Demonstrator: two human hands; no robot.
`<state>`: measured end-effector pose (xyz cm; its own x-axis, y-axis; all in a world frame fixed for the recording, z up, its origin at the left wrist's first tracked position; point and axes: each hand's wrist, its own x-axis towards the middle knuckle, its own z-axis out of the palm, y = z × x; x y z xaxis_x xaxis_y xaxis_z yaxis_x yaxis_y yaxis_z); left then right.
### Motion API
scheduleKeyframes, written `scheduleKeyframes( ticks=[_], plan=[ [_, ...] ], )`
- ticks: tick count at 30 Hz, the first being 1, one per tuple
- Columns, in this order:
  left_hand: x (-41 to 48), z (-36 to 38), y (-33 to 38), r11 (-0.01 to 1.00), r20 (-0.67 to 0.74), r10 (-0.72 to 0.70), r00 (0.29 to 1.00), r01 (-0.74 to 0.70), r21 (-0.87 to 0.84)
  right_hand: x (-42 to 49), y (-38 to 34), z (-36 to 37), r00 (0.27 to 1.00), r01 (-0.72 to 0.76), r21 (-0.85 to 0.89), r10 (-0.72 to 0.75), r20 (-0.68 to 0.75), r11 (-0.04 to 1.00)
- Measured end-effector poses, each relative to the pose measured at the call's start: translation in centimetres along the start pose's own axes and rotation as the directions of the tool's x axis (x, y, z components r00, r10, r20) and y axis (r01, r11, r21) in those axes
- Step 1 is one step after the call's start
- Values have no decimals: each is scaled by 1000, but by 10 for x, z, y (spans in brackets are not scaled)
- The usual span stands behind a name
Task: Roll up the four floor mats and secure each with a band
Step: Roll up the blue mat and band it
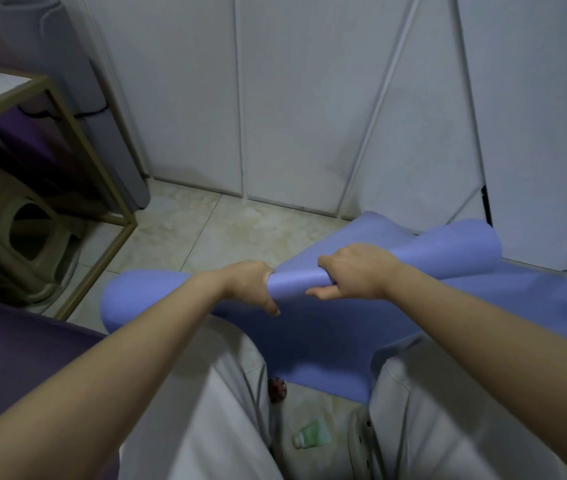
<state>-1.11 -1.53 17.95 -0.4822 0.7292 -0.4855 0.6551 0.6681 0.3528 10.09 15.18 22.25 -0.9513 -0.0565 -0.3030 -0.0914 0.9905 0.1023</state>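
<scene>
Blue mat [309,327], seemingly part-rolled: left hand [256,284] and right hand [351,271] clench it.

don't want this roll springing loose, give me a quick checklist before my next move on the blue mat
1. Both hands gripping the blue mat: ok, left hand and right hand wrap its rolled middle.
2. Roll even end to end: not ok, both ends flare open.
3. Unrolled part flat: cannot tell, legs hide much of it.
4. Band at hand: cannot tell, none plainly visible.
5. Floor clear: not ok, a green bottle lies between the legs.
</scene>
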Motion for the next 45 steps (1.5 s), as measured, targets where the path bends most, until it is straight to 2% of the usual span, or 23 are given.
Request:
scheduleKeyframes(
  ticks=[2,4,7,10,12,16,19,20,24,26,28,29,32,34,36,37,39,41,45],
  plan=[
    [-5,7,3,991,-154,27,988,-7,132,2,1,-2,1000,-1,37,0,15,999],
    [-10,21,9,975,-319,103,942,-33,219,3,2,-7,998,-8,54,5,59,999],
    [-15,34,18,980,-445,137,885,-55,191,3,2,-10,992,-5,60,-3,125,998],
    [-10,29,18,975,-382,96,919,-9,224,1,-1,-10,989,2,72,-13,147,997],
    [-6,26,16,972,-317,95,944,-19,236,-3,-4,-11,995,20,65,-27,100,998],
    [-2,24,15,985,-256,107,961,-69,156,-10,-3,-8,999,50,0,-50,8,999],
    [0,18,14,994,-223,83,971,-64,89,-9,-4,0,977,120,-177,-148,-153,977],
    [0,16,13,996,-212,76,974,-65,59,-8,-6,1,971,100,-239,-146,-188,966],
    [3,12,12,995,-101,89,991,-92,-29,-7,-11,0,999,2,-212,-13,-48,977],
    [-1,11,14,996,-103,92,990,-92,8,-6,-11,-2,1000,-16,-196,14,-14,980],
    [-3,14,15,995,-197,60,979,-43,87,-4,-11,-6,999,-32,-156,36,23,987],
    [-5,20,15,992,-289,42,956,-4,129,-3,-11,-7,998,-40,-140,46,43,989],
    [-10,44,13,966,-591,77,803,88,244,2,-11,-11,996,-44,-63,49,80,997],
    [-10,52,6,952,-660,132,740,90,292,6,-14,-13,990,-28,0,27,141,1000],
    [-9,48,3,971,-613,102,784,57,234,8,-15,-14,984,-24,40,17,180,999],
    [-10,41,3,970,-555,86,827,57,236,8,-14,-14,983,-27,51,17,184,998],
    [-6,30,-2,975,-461,61,885,47,219,9,-12,-13,988,-46,56,37,148,997],
    [-2,19,-6,990,-385,48,922,7,142,11,-11,-11,996,-77,-21,77,37,997],
    [8,0,-13,995,-176,47,983,-61,-77,10,-8,-3,967,-209,-301,151,-204,930]
  ],
)
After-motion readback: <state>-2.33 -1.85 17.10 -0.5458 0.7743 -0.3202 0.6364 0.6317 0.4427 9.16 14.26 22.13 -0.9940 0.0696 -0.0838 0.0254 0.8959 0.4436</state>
